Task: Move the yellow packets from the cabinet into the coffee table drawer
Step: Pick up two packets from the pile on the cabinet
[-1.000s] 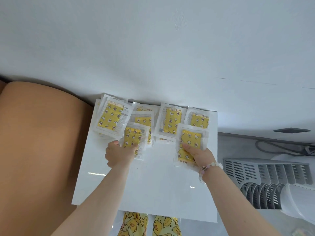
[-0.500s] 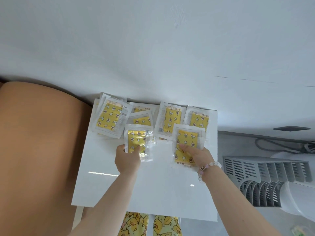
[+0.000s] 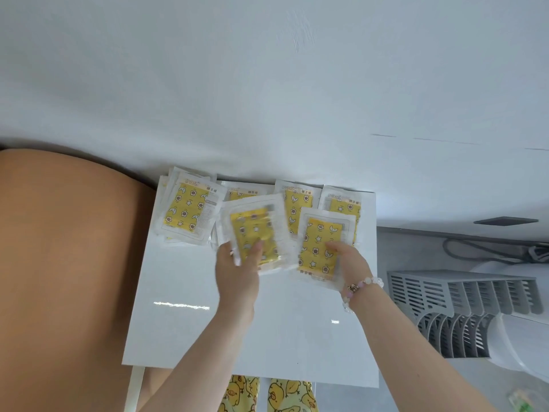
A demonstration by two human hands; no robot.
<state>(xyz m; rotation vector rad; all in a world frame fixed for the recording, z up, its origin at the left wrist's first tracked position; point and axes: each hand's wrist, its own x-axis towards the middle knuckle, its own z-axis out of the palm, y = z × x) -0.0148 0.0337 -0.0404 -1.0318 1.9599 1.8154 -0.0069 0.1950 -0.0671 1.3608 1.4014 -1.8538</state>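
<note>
1. Fingers first: the left hand (image 3: 237, 272) pinches the lower edge of a yellow packet (image 3: 255, 230), thumb on its face, the other fingers mostly hidden beneath.
2. That packet is blurred and a touch tilted, and it overlaps the row behind it. Whether it is clear of the surface, I cannot tell.
3. Over to the right hand (image 3: 352, 263): the thumb lies on the face of a second yellow packet (image 3: 316, 248), fingers tucked under its lower right corner, gripping it.
4. Both held packets sit side by side over the white cabinet top (image 3: 237, 322), near its back half.
5. Behind them, more packets line the back edge against the white wall (image 3: 267, 84): a fanned stack (image 3: 187, 209) at the left and a few singles (image 3: 297, 200) peeking out to the right.
6. On the right wrist, a beaded bracelet (image 3: 361, 288).
7. Round the edges: a tan rounded surface (image 3: 59, 263) just left of the cabinet, a grey slatted rack (image 3: 460, 298) to the right, and duck-print trousers (image 3: 285, 394) below the front edge.
</note>
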